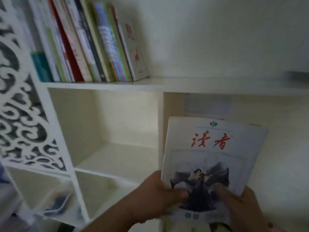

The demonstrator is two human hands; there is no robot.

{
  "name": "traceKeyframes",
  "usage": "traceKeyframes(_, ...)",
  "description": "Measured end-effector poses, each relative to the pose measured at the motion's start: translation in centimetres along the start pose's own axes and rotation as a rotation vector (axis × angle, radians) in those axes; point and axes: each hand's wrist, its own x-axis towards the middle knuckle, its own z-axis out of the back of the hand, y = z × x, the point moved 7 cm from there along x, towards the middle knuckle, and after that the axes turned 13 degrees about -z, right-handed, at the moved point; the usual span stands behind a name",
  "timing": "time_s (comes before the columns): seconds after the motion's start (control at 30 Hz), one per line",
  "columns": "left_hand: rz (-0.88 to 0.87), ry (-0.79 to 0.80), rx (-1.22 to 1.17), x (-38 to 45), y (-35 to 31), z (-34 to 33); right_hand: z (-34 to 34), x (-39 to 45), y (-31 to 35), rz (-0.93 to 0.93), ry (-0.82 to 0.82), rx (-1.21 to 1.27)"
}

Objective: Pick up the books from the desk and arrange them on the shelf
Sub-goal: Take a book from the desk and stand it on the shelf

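While gripping the magazine [212,158] by its lower edge, both hands clamped on it at lower right of the frame: left hand [155,196] with thumb pressed over the cover art and fingers wrapped behind the spine side, right hand [237,208] pinching the lower right corner, thumb on the cover. Held upright, cover with red characters facing the camera, in front of the divider [160,124] between two open cubbies of the white shelf [107,85]. More than one volume probably in the grip, judging by page edges fanned behind the top; hard to tell through the blur.

Step in hand, by the look of it: carrying toward the shelf, not yet placed. A row of books [87,47] already leaning leftward on the upper board at upper left, with bare board to its right. Next move calls for lifting up and left, turning spine outward, and sliding in beside the last leaning book [137,54], or else tucking into the cubby [107,131] at centre. A carved fretwork panel [21,101] at far left.
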Motion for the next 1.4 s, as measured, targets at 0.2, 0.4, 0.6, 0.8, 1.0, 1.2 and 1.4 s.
traceKeyframes(0.2, -0.266, -0.222, 0.219, -8.4, -10.8, 15.2, -14.5, -8.8, 10.7, 0.405, 0.105, -0.164)
traceKeyframes(0.4, -0.410, -0.639, 0.173, -14.4, -18.6, 30.9, -25.5, -12.0, 24.1, 0.862, 0.104, -0.281)
traceKeyframes(0.6, -0.452, -0.984, 0.069, -19.9, -19.7, 42.4, -36.6, -9.9, 32.7, 1.114, -0.350, -0.839)
traceKeyframes(0.8, -0.471, -1.081, -0.023, -21.7, -18.6, 46.4, -43.1, -7.5, 35.6, 1.043, -0.532, -1.000)
traceKeyframes(1.0, -0.455, -1.048, -0.067, -20.1, -18.0, 47.3, -46.0, -6.4, 36.4, 1.083, -0.524, -1.036)
traceKeyframes(1.2, -0.433, -0.965, 0.004, -18.0, -19.2, 46.4, -43.9, -5.0, 36.7, 1.128, -0.601, -1.031)
traceKeyframes(1.4, -0.465, -0.930, 0.026, -16.5, -20.5, 45.2, -45.3, -5.8, 37.5, 1.108, -0.541, -0.993)
